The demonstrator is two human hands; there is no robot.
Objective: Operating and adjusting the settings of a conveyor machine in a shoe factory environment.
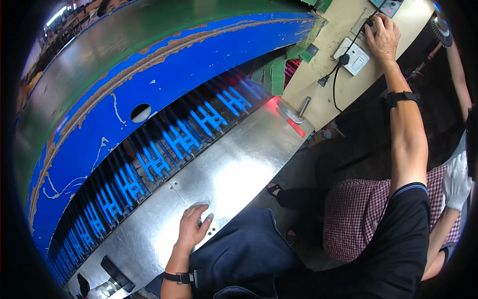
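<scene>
Left hand lies open, flat on a metal tabletop running diagonally lower-left to upper-right. Right hand covers a control box, its grip hidden.

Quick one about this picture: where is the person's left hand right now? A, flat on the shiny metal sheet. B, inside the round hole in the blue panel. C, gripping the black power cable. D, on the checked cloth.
A: the left hand lies palm down on the metal sheet, beside dark blue fabric.

Your sleeve was black, machine cover blue over green, metal shelf silver, co-worker's shirt red-checked.
</scene>
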